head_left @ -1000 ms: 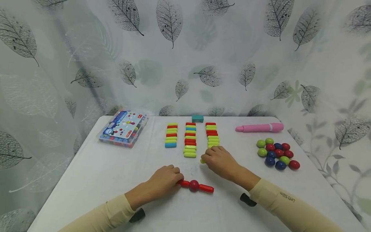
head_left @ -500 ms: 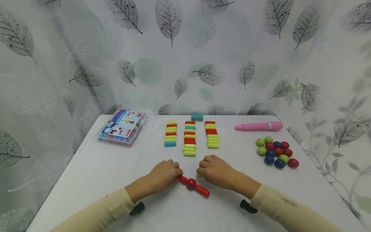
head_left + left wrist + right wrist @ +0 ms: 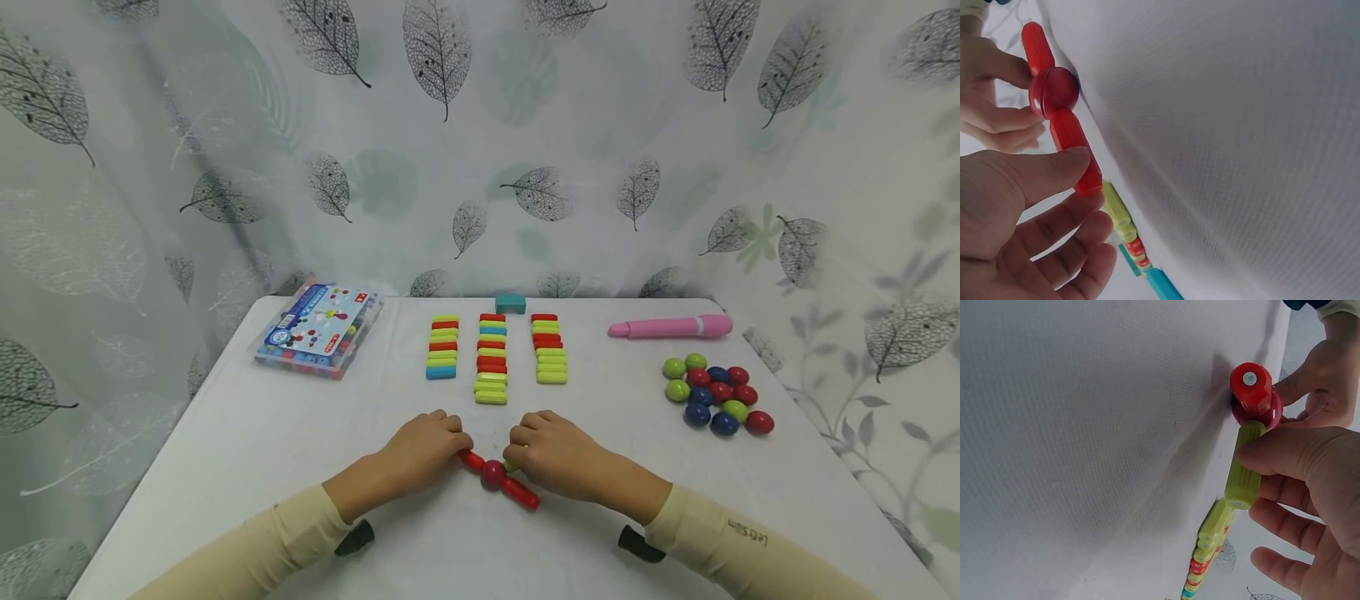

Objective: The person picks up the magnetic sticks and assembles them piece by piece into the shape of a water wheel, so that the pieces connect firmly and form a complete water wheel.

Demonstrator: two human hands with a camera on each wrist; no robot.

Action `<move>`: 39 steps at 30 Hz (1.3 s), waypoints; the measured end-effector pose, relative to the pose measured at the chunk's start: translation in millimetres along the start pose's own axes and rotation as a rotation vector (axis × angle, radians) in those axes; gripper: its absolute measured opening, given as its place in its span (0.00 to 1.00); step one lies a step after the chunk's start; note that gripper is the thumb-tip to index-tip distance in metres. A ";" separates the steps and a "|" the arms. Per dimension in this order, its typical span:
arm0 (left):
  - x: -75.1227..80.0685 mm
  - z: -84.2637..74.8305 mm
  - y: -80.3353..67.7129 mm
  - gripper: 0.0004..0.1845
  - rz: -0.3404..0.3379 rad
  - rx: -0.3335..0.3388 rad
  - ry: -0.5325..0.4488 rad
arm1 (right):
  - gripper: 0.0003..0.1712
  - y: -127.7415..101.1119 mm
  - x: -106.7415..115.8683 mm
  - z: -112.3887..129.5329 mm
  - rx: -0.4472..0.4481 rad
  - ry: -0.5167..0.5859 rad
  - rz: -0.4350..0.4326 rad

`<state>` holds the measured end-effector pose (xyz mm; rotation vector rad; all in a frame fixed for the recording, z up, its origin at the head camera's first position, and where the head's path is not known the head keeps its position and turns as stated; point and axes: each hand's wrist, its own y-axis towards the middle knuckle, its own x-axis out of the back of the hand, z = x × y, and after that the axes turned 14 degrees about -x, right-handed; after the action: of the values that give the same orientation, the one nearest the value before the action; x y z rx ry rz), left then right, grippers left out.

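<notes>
A red ball (image 3: 492, 474) joins two red magnetic rods, one on each side. My left hand (image 3: 427, 447) pinches the left red rod (image 3: 1072, 140) between thumb and fingers, near its outer end. The other red rod (image 3: 521, 493) points toward the near right, its metal-dotted end facing the right wrist camera. With thumb and forefinger my right hand (image 3: 558, 454) pinches a yellow-green magnetic rod (image 3: 1244, 472). That rod's far end is right at the red ball, beside the free red rod. In the head view, the right fingers hide most of the green rod.
Three columns of coloured rods (image 3: 491, 362) lie beyond the hands, with a teal block (image 3: 511, 304) behind. Red, blue and green balls (image 3: 720, 392) cluster at right, below a pink wand-like stick (image 3: 670, 327). A clear case (image 3: 318, 329) of parts lies back left.
My right hand has brought the green rod from the right column's near end down to the red ball. The joined red rods have turned, their right end swinging nearer.
</notes>
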<state>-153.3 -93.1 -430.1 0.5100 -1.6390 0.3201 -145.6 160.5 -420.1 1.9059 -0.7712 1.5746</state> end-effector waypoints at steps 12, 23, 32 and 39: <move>1.1 3.3 -0.9 0.13 -0.035 -0.004 0.016 | 0.23 -1.5 -2.1 0.6 -0.014 0.031 -0.001; -3.3 6.3 -0.9 0.11 -0.032 -0.013 0.043 | 0.23 -3.0 0.2 -1.0 -0.016 0.093 0.026; -5.4 6.3 -1.7 0.11 -0.056 -0.030 0.042 | 0.32 2.3 1.8 -30.9 -0.259 0.087 -0.126; -4.0 9.0 -1.9 0.12 -0.055 -0.055 0.028 | 0.37 10.7 -6.7 -59.1 -0.375 -0.043 -0.216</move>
<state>-159.7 -98.6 -435.4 0.5062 -1.5995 0.2392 -194.1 196.3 -416.3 1.6880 -0.7866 1.1688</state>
